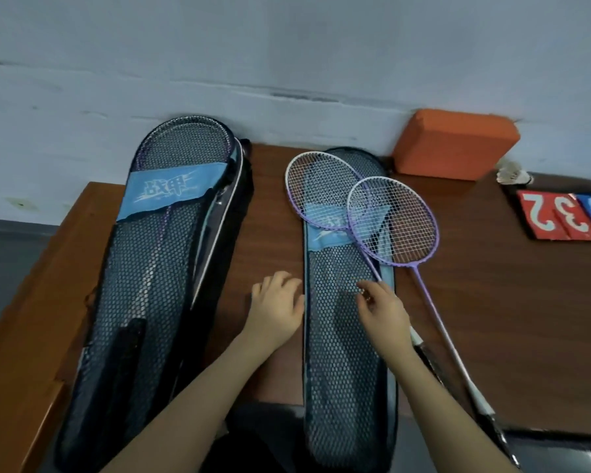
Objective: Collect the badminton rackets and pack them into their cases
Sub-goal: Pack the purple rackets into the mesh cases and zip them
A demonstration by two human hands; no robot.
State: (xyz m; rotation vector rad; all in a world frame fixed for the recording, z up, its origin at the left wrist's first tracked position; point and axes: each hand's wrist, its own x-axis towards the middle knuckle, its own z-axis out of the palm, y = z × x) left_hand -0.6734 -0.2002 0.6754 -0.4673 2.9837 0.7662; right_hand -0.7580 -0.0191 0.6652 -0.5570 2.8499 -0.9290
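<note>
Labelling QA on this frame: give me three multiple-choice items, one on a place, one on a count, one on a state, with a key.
1. Where is the orange block?
A. far edge of the table, against the wall
B. on the left case
C. under the table

2. How many purple rackets lie loose on the right case?
A. one
B. two
C. four

3. What state is the left case in?
A. empty
B. rolled up
C. rackets inside

Key: 1 A, it stands at the wall by the shuttlecock; 2 B, two heads overlap there; 3 C, frames show through the mesh.
</note>
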